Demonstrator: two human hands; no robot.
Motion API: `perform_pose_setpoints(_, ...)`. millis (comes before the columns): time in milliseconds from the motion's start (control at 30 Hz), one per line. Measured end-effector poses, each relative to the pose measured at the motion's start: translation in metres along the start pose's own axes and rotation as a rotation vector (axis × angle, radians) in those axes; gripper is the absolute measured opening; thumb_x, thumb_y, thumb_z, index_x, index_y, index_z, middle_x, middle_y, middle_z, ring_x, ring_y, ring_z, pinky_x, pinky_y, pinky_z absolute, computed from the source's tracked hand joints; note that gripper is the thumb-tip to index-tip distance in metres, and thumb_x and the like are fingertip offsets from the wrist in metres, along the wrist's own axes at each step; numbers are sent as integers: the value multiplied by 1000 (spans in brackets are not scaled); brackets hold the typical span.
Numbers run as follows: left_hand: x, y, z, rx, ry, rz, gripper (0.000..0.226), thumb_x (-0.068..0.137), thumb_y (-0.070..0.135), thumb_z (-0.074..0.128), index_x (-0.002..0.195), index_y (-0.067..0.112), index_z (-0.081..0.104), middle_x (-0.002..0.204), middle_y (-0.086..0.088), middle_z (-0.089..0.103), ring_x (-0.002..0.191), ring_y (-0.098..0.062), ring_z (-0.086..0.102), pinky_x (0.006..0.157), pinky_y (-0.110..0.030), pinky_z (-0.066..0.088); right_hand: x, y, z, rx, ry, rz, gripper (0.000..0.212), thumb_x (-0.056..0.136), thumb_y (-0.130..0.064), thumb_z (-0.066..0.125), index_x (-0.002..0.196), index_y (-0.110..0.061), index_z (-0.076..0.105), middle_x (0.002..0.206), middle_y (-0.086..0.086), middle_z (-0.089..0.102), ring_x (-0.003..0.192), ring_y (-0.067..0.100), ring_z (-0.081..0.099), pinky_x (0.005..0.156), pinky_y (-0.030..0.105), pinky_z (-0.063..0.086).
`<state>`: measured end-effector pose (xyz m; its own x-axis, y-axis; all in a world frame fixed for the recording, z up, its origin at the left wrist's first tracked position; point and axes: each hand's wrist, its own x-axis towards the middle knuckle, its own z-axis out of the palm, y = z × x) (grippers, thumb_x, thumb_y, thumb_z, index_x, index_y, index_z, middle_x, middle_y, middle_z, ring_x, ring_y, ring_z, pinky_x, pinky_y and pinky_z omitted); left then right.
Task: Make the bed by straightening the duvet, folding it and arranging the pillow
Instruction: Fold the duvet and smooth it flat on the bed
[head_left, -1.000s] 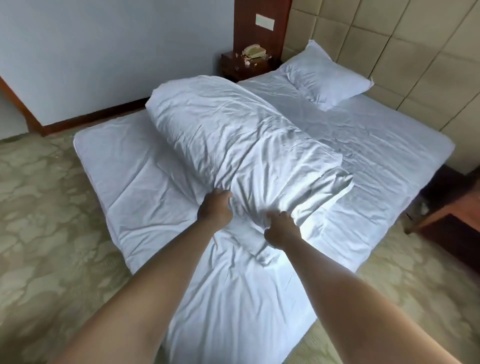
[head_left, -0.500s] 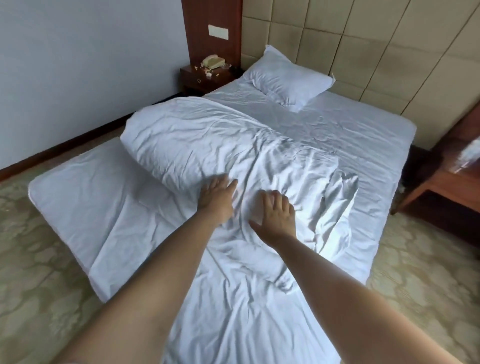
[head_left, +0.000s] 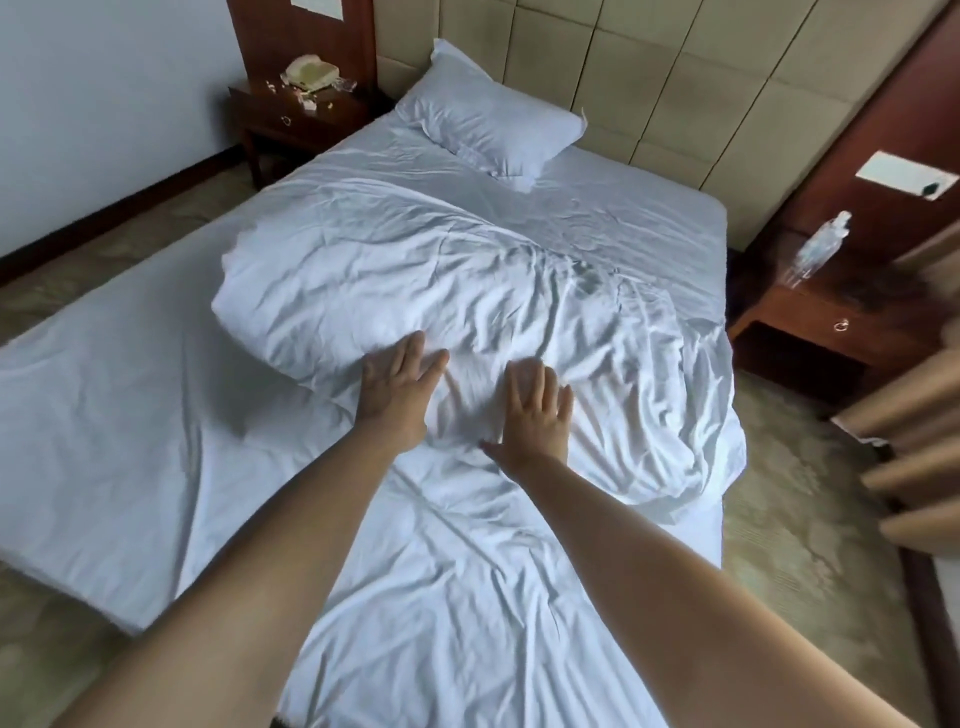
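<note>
Both hands lie flat and spread on the white duvet (head_left: 447, 291), gripping nothing. The left hand (head_left: 397, 389) rests with fingers fanned toward the upper right of the frame, its fingertips against the near edge of the puffy fold. The right hand (head_left: 535, 410) lies just beside it, palm down, fingers pointing up the frame and thumb stuck out to the left (its outline is slightly blurred). A small strip of creased cloth shows between the two hands.

The folded part of the duvet fills the middle of the frame as a thick, rumpled roll. Its long axis runs from the left-centre of the frame across to the right-centre, crosswise to the bed (head_left: 649, 208). The left end is rounded and plump; the right end sags flatter and droops over the bed's right edge. Deep wrinkles cross its whole surface. Below the hands a single thinner layer runs down toward the bottom of the frame, and another flat layer spreads to the left edge, hanging out past the mattress over the patterned carpet.

The pillow (head_left: 493, 124) sits in the upper centre against the padded headboard (head_left: 649, 67), tilted, one corner pointing up.

A dark nightstand (head_left: 291, 119) in the upper left carries a telephone (head_left: 311, 73). On the right another nightstand (head_left: 831, 317) holds a clear bottle (head_left: 821, 249).
</note>
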<state>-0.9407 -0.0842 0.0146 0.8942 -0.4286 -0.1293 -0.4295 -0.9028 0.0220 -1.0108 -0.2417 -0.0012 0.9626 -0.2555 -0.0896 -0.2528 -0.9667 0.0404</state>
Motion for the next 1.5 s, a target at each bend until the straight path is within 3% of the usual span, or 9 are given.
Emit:
perform_pose_setpoints(467, 23, -49, -31, 265, 191, 95, 84, 81, 16, 61, 151, 13, 14, 150, 0, 26, 139, -20, 22, 118, -43, 13, 52, -70, -9, 78, 70, -141, 109, 83, -59, 58, 152, -12, -11, 160, 12, -8, 147, 31, -8, 118, 47, 0)
perform_pose_setpoints(633, 61, -106, -37, 168, 271, 5, 80, 83, 10, 56, 150, 25, 15, 153, -4, 16, 143, -23, 13, 113, -64, 6, 79, -110, -4, 27, 181, 15, 54, 71, -5, 65, 121, -1, 49, 114, 19, 53, 107, 38, 53, 89, 42, 43)
perform_pose_setpoints(733, 75, -145, -36, 125, 108, 2, 88, 86, 13, 60, 150, 35, 4, 158, -4, -3, 146, -25, -4, 107, -72, 7, 92, -126, -12, 99, 239, 78, 14, 77, -12, 60, 88, -3, 61, 76, 17, 64, 70, 38, 66, 60, 37, 51)
perform_pose_setpoints(833, 79, -167, -40, 92, 36, 55, 97, 84, 19, 67, 150, 38, -2, 158, -5, -12, 146, -28, -12, 104, -74, 9, 93, -147, -36, 211, -1, 189, 27, 91, -19, 46, 109, -16, 65, 106, 12, 67, 99, 34, 63, 77, 32, 47)
perform_pose_setpoints(967, 105, -187, -66, 19, 77, 46, 78, 91, 16, 54, 149, 37, 7, 158, -6, -6, 145, -32, -5, 102, -75, 14, 104, -174, -89, 318, 84, 265, 22, 87, -17, 50, 102, -15, 66, 108, 13, 66, 102, 34, 60, 78, 32, 46)
perform_pose_setpoints(1100, 140, -198, -78, -148, 20, 6, 70, 85, 20, 50, 144, 44, 22, 152, 0, 22, 140, -30, 20, 101, -74, 19, 103, -185, -85, 360, 74, 288, 27, 85, -10, 48, 105, -12, 66, 110, 16, 64, 104, 36, 60, 83, 34, 47)
perform_pose_setpoints(1233, 137, -200, -25, -328, -257, -69, 48, 84, 49, 30, 117, 30, 59, 132, -2, 55, 123, -32, 49, 105, -58, 34, 77, -183, -4, 320, -335, 283, 35, 96, -26, 44, 124, -13, 60, 126, 14, 59, 118, 32, 55, 96, 34, 45)
perform_pose_setpoints(1400, 146, -168, -25, 38, -48, -10, 51, 99, 43, 27, 143, 18, 34, 115, -7, 66, 107, -28, 61, 102, -45, 30, 112, -172, -13, 402, -578, 55, 30, 93, -30, 50, 107, -9, 66, 115, 14, 64, 108, 29, 60, 92, 31, 47)
perform_pose_setpoints(1500, 174, -161, -32, 12, -46, 32, 42, 93, 35, 43, 134, 27, 44, 126, -6, 56, 117, -26, 50, 102, -46, 30, 149, -145, -46, 634, -355, 76, 16, 91, -21, 53, 87, -14, 67, 97, 13, 65, 90, 26, 61, 87, 39, 51)
